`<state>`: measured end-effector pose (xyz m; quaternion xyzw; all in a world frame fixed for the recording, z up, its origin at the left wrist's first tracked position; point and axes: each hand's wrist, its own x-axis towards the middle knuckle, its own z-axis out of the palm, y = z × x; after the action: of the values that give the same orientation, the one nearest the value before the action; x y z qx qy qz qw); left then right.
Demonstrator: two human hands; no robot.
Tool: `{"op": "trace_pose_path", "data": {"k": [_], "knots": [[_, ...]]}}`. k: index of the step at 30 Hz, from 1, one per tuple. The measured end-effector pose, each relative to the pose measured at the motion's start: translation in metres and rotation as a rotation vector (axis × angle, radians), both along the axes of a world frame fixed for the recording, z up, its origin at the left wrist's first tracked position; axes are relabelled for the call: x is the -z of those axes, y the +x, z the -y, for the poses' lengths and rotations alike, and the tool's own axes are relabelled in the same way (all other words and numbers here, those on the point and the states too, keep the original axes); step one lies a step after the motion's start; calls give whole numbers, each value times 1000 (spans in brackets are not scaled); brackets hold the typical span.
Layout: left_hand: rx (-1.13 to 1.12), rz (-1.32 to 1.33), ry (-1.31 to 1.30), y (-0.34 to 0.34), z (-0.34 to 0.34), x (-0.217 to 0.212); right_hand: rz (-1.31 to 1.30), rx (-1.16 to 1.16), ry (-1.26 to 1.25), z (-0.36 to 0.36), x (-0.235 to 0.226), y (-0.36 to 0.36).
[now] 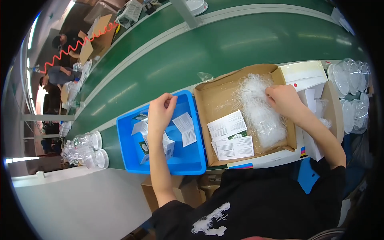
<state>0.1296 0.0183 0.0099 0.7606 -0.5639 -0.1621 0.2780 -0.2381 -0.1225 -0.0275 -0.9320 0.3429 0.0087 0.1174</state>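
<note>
Clear plastic bags (pixel 259 108) piled in right half of cardboard box (pixel 218 104), roughly 3 o'clock from frame centre. Right hand (pixel 285 100) on pile's upper right edge, fingers pinching into bags. Two white leaflets (pixel 230 136) flat in same box, 7 o'clock of pile. Left hand (pixel 161 112) over blue bin (pixel 188 160), 9 o'clock of box, loosely curled, can't tell if gripping anything. Small white cartons (pixel 167 146) and paper slip (pixel 186 128) in bin. Green conveyor (pixel 224 44) at 12. Clear lids (pixel 352 88) stacked far right.
</note>
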Motion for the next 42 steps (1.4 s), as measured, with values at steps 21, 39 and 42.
{"op": "trace_pose_path", "data": {"k": [21, 39, 42], "knots": [[646, 329, 269, -125, -6, 32, 407, 56, 338, 0, -25, -8], [378, -131, -57, -105, 15, 27, 747, 21, 393, -1, 10, 14], [310, -147, -132, -102, 19, 29, 750, 54, 412, -7, 6, 7]]}}
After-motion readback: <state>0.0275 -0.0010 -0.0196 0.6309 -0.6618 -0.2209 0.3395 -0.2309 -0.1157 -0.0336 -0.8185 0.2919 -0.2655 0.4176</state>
